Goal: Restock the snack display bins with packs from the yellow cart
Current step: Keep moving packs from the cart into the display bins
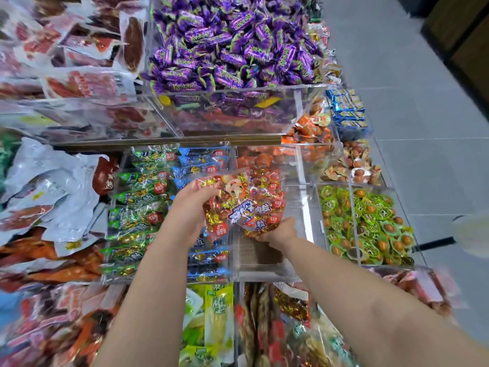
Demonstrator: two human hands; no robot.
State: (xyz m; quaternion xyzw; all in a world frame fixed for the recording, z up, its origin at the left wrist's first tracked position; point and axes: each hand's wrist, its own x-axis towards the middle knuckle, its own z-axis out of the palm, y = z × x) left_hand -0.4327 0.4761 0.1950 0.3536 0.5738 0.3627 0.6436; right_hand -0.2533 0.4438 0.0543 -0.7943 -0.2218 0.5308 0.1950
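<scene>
I hold a bunch of red-and-gold snack packs [243,205] over a clear acrylic bin [260,266] in the middle of the display. My left hand [189,210] grips the bunch from its left side, fingers curled round the top. From below on the right, my right hand [280,231] holds the lower edge of the packs. The bin under them shows a bare brown floor at its near end. The yellow cart is not in view.
Left of that bin are rows of green packs [137,207] and blue packs [203,162]. To the right stand bins of green-wrapped snacks [370,223]. A big bin of purple candies [232,43] sits above. Grey tiled floor [423,128] lies on the right.
</scene>
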